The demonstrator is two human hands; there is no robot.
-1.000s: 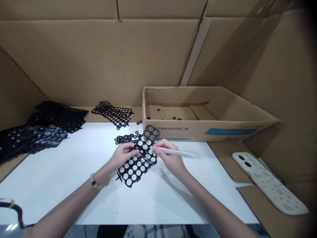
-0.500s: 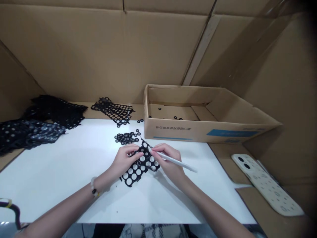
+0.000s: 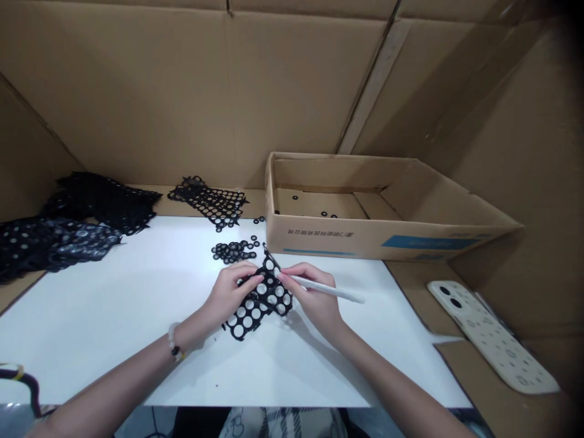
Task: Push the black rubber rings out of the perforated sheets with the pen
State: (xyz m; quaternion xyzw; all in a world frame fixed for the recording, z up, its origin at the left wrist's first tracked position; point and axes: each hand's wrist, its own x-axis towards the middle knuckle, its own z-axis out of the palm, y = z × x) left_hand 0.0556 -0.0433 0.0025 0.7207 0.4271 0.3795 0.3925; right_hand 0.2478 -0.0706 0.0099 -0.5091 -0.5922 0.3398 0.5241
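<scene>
Above the white table [image 3: 114, 340], my left hand [image 3: 233, 291] pinches a black perforated rubber sheet [image 3: 249, 317] full of round holes. The sheet is folded or twisted, with one part rising to a point at the top. My right hand [image 3: 314, 298] holds a slim white pen-like tool [image 3: 333, 289], its tip end at the upper right part of the sheet. Whether the right fingers also touch the sheet I cannot tell. Just beyond my left hand lies a pile of small black rings [image 3: 232, 251], with a few loose ones beside it.
An open cardboard box [image 3: 328, 236] with several black rings inside stands at the back right. Another perforated sheet [image 3: 212, 204] lies at the back. Heaps of black sheets [image 3: 104, 201] fill the left corner. A phone in a pale case [image 3: 493, 337] rests at the right. Cardboard walls surround the table.
The upper part of the sheet has shifted slightly and its tip stands a little more upright. My right hand has turned the pen-like tool slightly. The view has tilted a little.
</scene>
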